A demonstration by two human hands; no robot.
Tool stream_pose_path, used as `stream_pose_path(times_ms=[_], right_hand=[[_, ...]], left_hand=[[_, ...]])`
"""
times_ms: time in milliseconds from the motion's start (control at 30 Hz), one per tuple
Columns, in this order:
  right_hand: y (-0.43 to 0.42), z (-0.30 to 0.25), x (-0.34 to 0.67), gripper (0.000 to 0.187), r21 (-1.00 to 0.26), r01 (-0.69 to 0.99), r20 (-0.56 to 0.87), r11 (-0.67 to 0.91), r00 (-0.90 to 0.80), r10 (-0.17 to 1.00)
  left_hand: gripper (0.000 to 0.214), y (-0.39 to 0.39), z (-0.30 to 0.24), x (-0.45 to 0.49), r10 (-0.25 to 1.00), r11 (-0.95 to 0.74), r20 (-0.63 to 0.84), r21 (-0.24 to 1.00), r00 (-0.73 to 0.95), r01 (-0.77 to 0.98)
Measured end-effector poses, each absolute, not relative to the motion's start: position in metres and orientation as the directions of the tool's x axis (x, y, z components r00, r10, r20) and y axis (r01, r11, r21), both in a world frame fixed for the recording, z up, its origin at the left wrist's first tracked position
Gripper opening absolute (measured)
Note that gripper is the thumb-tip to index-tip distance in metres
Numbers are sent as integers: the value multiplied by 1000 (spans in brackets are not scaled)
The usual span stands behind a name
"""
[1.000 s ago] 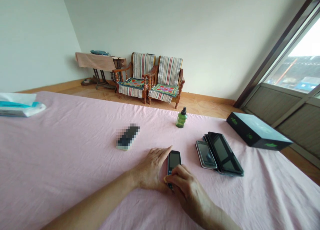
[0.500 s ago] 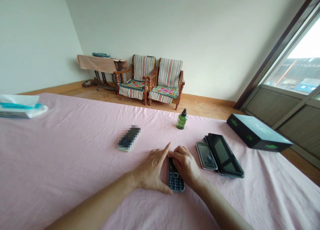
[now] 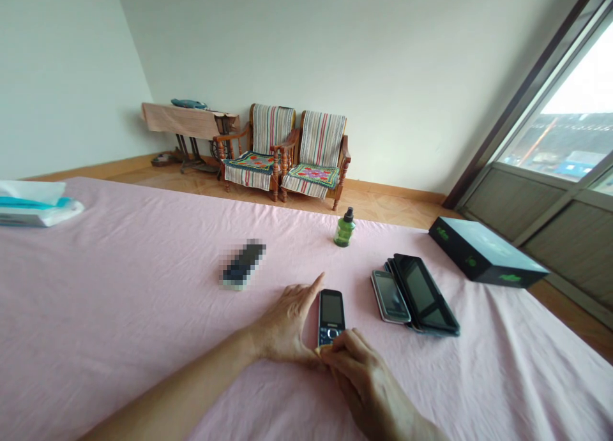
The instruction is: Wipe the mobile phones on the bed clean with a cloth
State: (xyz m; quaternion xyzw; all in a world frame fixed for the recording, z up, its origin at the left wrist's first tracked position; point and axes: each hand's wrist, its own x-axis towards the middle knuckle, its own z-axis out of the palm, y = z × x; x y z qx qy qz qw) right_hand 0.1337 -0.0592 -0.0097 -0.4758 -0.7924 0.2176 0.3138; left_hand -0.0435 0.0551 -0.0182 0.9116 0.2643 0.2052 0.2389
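Note:
A dark keypad phone lies on the pink cloth with its screen up and its lower keys covered. Along its left side rests my left hand, index finger and thumb spread wide at the phone's upper and lower ends. My right hand is closed in a pinch over the lower keypad; whatever its fingertips hold, if anything, is too small to make out. To the right, a silver-edged phone lies against a black tablet-like device in a case. A pixelated dark phone lies to the left.
A green bottle with a black cap stands farther back. At the right edge sits a black box with a pale top. A tissue pack lies far left. Beyond the pink-covered surface are two wooden chairs and a covered sewing-machine table.
My right hand has slid from the phone's top edge down to its lower keypad, uncovering the screen. My left hand stays beside the phone. The view has shifted slightly.

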Motion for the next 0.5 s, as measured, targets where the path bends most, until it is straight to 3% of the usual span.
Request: stream_pose_path(times_ms=[267,500], right_hand=[[1,-5,144,27,-562,742,472,365,-74,879],[22,-17,129,26,-480,816,439,321,-94,894]], left_hand=[[142,54,-14,-43,598,-716,201,570,776,404],[145,53,-12,-43,616,-699,187,578,766,421]])
